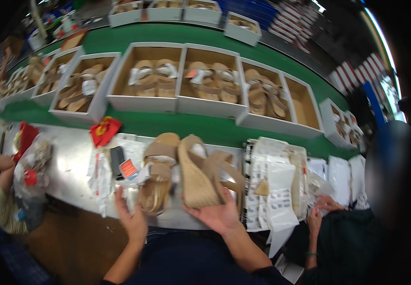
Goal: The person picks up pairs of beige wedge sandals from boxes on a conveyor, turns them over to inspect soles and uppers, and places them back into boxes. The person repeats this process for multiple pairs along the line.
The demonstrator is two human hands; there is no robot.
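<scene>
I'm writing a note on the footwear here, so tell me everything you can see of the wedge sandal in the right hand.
The wedge sandal is tan, with a thick, woven-looking wedge sole that deepens toward the heel. Tan straps show on its right, with something white inside near the toe. It is tipped on its side, toe away from the person, above the metal table and right of another sandal. The right hand cradles its heel end. Whether it also touches the table is unclear.
</scene>
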